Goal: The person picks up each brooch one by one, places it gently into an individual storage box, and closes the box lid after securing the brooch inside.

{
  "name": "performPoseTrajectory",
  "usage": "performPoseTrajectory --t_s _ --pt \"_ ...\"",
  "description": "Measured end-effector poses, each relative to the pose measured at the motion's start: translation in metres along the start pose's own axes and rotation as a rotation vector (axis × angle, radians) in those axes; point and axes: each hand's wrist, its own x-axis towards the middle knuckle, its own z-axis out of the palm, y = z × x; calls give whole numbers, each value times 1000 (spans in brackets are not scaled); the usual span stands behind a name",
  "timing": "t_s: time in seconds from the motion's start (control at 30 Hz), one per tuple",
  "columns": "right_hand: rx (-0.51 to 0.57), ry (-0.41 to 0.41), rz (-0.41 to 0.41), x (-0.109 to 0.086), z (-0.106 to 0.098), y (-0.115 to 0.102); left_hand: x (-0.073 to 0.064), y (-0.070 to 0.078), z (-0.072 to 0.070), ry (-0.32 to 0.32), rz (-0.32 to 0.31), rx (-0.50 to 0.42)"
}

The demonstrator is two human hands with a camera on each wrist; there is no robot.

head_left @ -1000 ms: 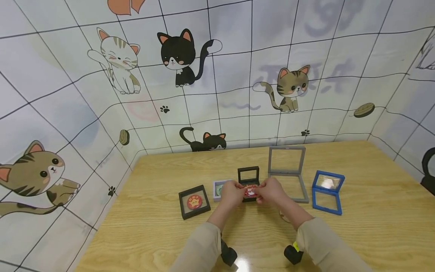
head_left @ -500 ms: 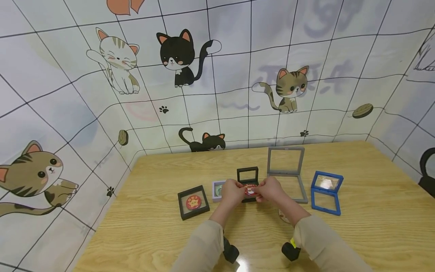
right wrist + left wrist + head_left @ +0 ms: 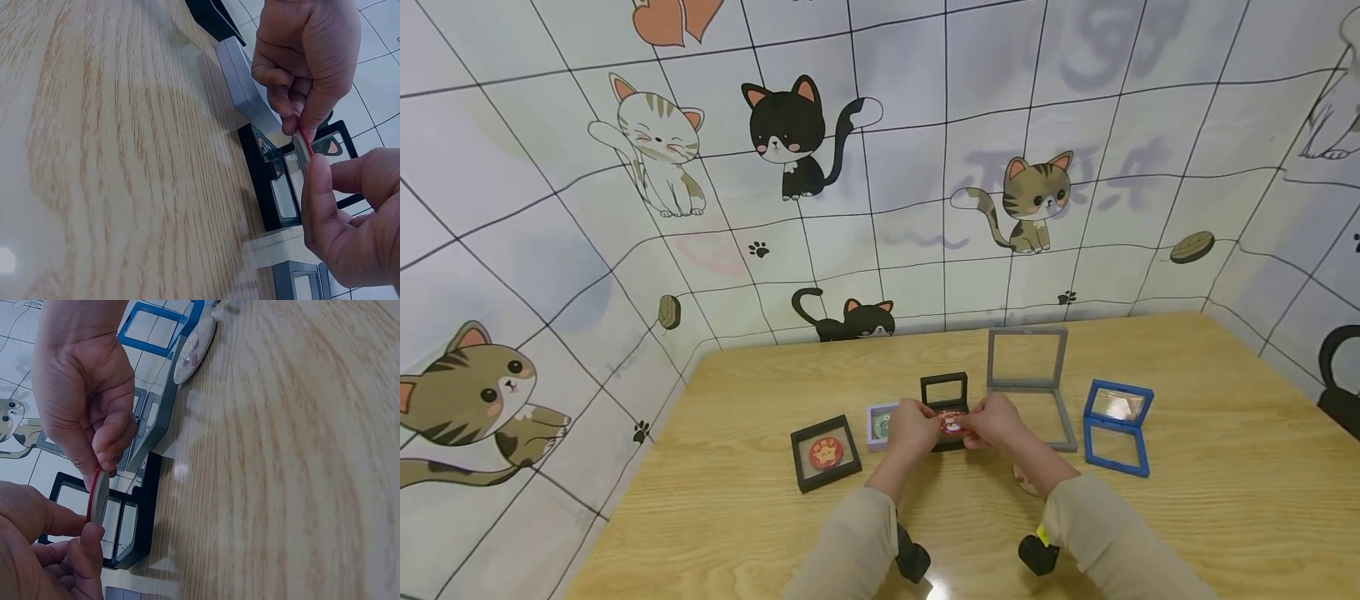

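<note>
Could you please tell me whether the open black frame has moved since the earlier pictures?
No; in the head view, the open black frame keeps its place left of the grey frame.

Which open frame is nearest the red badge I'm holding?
The small black hinged frame, close by the badge; the gray frame and blue frame sit farther right.

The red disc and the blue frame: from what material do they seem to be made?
Red disc: perhaps metal or hard plastic; its thin edge looks smooth, its back pale. Blue frame: probably plastic, smooth and evenly coloured, with a clear, shiny pane, perhaps film.
</note>
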Motion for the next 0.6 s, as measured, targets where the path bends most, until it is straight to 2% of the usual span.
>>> performPoseTrajectory --t_s 0.6 --pt "27 8 3 3 3 4 3 -4 5 32 -10 87"
